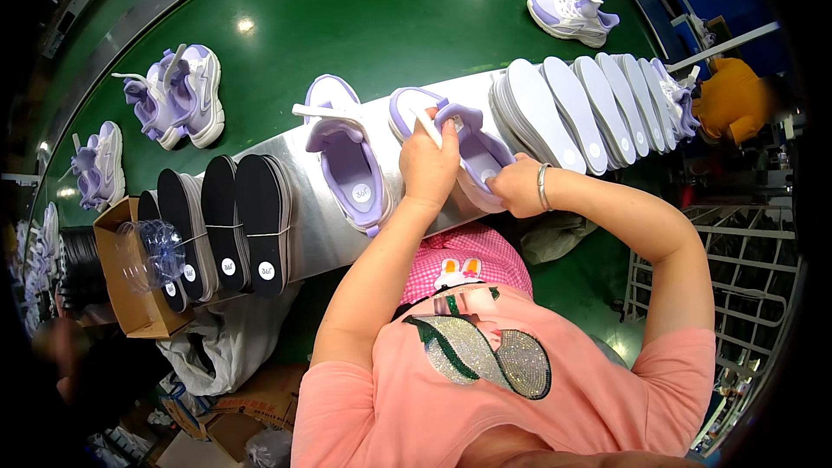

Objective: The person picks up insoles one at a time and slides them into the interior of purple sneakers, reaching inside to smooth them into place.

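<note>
A white and lavender sneaker (488, 154) lies under both my hands on the metal bench, its toe pointing away from me. My left hand (429, 160) is closed on its tongue, and a white strip sticks up beside the fingers. At the heel, my right hand (518, 186) grips the collar, with the thumb side at the shoe's opening. Its mate, another sneaker (354, 169), stands to the left with its tongue pulled forward. An insole (357, 184) with a round white sticker shows inside that one. The fingertips of both hands are partly hidden.
White insoles (530, 108) stand in stacks on the right; black insoles (264, 217) in banded stacks on the left. Beside them is a cardboard box (139, 312) with clear plastic. More sneakers (572, 17) sit on the green surface (373, 9) beyond the metal bench (303, 247).
</note>
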The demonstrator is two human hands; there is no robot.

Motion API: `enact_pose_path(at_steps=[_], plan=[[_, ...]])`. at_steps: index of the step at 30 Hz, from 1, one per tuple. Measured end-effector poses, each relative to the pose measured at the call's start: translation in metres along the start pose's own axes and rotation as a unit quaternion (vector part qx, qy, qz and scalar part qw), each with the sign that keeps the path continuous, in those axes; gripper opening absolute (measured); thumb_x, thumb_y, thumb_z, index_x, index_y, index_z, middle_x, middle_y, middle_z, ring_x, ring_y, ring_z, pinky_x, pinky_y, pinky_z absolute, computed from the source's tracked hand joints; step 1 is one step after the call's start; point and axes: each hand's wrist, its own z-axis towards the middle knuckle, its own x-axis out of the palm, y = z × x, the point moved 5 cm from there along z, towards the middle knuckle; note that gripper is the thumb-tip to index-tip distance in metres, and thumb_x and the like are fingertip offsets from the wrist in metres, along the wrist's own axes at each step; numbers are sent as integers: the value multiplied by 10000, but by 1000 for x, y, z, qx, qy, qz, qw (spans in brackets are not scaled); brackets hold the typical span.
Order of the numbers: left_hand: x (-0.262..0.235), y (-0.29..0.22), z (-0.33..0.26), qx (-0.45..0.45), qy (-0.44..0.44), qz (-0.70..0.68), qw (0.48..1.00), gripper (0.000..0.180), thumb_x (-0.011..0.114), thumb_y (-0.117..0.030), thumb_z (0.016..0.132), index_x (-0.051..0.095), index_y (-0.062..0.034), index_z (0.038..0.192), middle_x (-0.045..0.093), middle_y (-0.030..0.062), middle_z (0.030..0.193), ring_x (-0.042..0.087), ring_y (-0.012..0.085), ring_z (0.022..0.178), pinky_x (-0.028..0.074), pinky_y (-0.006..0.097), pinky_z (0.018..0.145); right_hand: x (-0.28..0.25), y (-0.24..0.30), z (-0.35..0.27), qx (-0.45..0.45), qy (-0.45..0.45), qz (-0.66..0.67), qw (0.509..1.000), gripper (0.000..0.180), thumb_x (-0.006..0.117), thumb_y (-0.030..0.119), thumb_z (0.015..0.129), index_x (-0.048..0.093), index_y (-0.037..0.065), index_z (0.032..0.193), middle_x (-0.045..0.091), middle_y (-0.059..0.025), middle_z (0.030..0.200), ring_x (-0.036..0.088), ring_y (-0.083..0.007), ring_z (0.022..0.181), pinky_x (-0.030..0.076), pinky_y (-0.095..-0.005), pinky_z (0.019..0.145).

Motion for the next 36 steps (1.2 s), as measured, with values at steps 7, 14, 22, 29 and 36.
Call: enact_pose_path(at_steps=[7, 14, 22, 29, 36], plan=[[-18, -18, 0, 46, -4, -27, 999, 355, 550, -200, 765, 483, 23, 1033, 597, 151, 738, 590, 287, 692, 460, 362, 651, -1, 3, 6, -32, -59, 10, 998, 210, 532, 128, 692, 525, 1, 859, 599, -161, 704, 590, -310, 722, 378, -416, 743], [-95, -34, -31, 32, 25, 124, 991, 327, 541, -209, 795, 503, 30, 1015, 616, 139, 748, 603, 294, 660, 465, 371, 597, -9, 28, 8, -16, -100, 106, 989, 232, 526, 109, 657, 575, 10, 862, 604, -172, 865, 581, -296, 848, 392, -434, 740], [-58, -51, -13, -37, 150, 438, 886, 675, 546, -535, 708, 455, 100, 917, 580, 248, 706, 581, 385, 680, 456, 423, 621, -47, 60, 10, -24, -23, 128, 991, 366, 616, 171, 657, 593, 76, 1009, 602, -70, 976, 560, -210, 941, 322, -530, 796], [-68, -11, 22, -41, 103, 383, 917, 347, 552, -292, 694, 469, 13, 836, 567, 228, 698, 553, 401, 692, 426, 450, 629, -50, 56, 13, -139, -208, 239, 938, 395, 551, 309, 725, 514, 21, 992, 562, -169, 959, 537, -301, 923, 368, -477, 788], [-130, -16, 123, 16, -18, 300, 954, 295, 552, -221, 731, 509, -4, 926, 575, 159, 743, 568, 287, 677, 430, 367, 619, -109, -42, -24, -221, -567, 238, 757, 232, 603, 128, 694, 546, 43, 903, 527, -134, 981, 476, -303, 953, 410, -375, 790]])
